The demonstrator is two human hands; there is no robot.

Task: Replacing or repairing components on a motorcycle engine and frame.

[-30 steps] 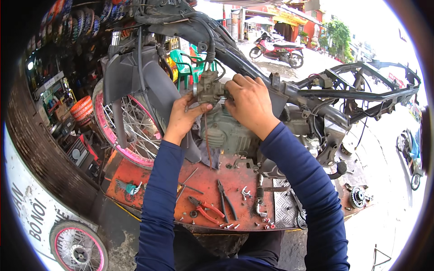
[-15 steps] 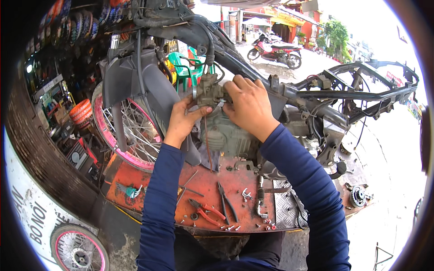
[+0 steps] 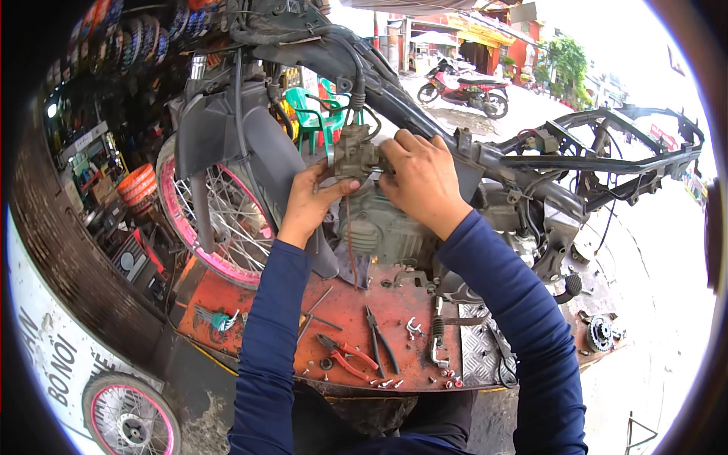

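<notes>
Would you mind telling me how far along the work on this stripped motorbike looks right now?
Done: the bodywork is off, leaving the bare frame exposed, and pliers and loose screws lie on the orange platform. In hand: the left hand and right hand both grip the carburettor above the engine. Left: whether it is going on or coming off cannot be told; hoses hang loose.
</notes>
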